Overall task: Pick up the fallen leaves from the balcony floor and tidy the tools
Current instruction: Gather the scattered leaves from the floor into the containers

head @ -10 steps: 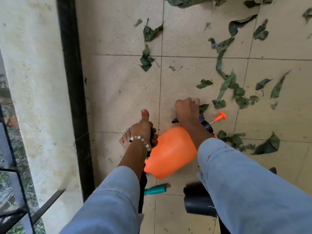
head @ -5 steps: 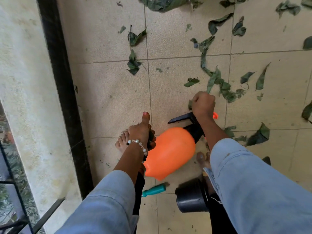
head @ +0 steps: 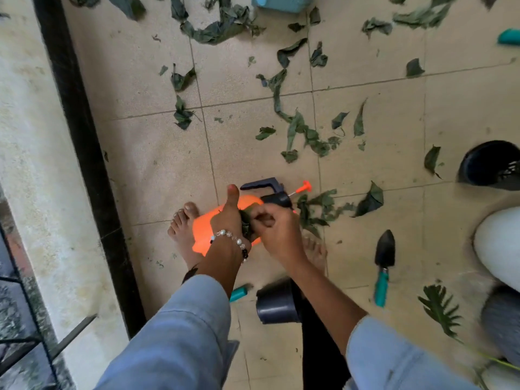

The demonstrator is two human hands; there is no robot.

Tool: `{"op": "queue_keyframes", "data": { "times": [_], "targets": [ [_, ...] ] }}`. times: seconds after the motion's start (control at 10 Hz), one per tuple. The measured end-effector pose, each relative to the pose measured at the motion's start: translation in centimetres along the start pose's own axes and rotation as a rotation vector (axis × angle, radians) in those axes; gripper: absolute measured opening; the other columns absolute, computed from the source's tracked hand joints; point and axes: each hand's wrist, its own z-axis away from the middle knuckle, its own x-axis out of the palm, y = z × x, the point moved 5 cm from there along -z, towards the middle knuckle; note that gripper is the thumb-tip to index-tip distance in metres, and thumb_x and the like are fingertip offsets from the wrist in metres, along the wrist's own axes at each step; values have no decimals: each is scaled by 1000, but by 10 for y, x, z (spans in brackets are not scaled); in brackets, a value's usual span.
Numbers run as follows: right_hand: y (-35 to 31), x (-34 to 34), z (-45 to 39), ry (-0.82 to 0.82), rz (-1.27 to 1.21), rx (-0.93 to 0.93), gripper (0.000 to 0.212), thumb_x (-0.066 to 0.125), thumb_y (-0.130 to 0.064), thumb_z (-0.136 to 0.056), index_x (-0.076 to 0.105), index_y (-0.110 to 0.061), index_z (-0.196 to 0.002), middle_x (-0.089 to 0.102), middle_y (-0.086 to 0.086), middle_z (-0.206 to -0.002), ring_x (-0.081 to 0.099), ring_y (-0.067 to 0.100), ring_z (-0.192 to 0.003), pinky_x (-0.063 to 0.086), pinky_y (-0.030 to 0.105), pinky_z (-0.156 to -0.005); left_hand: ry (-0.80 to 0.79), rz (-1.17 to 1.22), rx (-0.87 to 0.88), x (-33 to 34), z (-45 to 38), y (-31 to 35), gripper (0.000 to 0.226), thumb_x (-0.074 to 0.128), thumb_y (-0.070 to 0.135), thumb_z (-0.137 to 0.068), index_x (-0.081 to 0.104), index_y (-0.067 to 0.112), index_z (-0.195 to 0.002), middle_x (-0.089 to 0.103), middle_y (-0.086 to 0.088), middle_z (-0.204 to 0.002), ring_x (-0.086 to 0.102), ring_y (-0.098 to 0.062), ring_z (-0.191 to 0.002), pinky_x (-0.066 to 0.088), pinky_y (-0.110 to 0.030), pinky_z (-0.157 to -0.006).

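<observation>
Standing taller than a second ago, the person now sees far more of the tiled balcony floor (head: 157, 170), and the fallen leaves (head: 304, 130) still lie scattered over most of it, so the gathering has barely begun. The orange pressure sprayer (head: 247, 201), which the right hand was gripping by its black handle half a second ago, lies on its side on the floor below the hands, with its nozzle pointing right; that tool is not yet tidied. The right hand (head: 277, 230) has let go of it and now pinches at a wad of dark leaves (head: 247, 225) that the left hand (head: 228, 218) holds curled in its fingers, thumb up. That looks like a few picked leaves being added to the bunch.

Room is tight at the left: the pale parapet wall (head: 33, 170) and its black skirting run close beside the bare foot. A black pot (head: 277, 304) lies on its side just behind the feet, another black pot (head: 491, 164) at the right edge. The black trowel with its teal handle (head: 383, 266) lies to the right, clear of the leaves. The open floor ahead gives the freest reach.
</observation>
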Motion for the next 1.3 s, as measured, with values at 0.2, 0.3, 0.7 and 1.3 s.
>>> {"op": "queue_keyframes", "data": {
  "times": [0.2,0.3,0.7,1.3],
  "targets": [
    [20,-76,27,-131,213,-117,17,65,-22,-88,73,-27,-102,64,-11,-107,45,13,-106,35,29,-93,108,-3,47,25,-27,-51,38,63,35,-91,45,13,-66,54,-8,-68,54,-19,-50,50,-25,-46],
    [79,-138,9,287,102,178,13,68,-9,-85,73,-8,-97,72,5,-95,65,18,-92,51,32,-86,127,34,58,38,-21,-65,39,71,28,-86,46,10,-62,54,-12,-61,39,-15,-31,36,-18,-38],
    [211,-69,-48,-16,1078,-120,38,58,-8,-81,57,-16,-118,46,18,-129,47,43,-112,53,43,-74,24,-206,178,76,-76,-73,37,65,38,-89,60,5,-73,38,-9,-56,27,-14,-32,28,-14,-39],
    [107,-163,28,145,-581,233,21,72,1,-79,63,-16,-88,68,1,-84,65,16,-79,54,31,-76,-40,11,-185,142,-14,-139,53,54,55,-91,62,7,-113,70,-17,-99,69,-34,-82,57,-49,-59]
  ]
}}
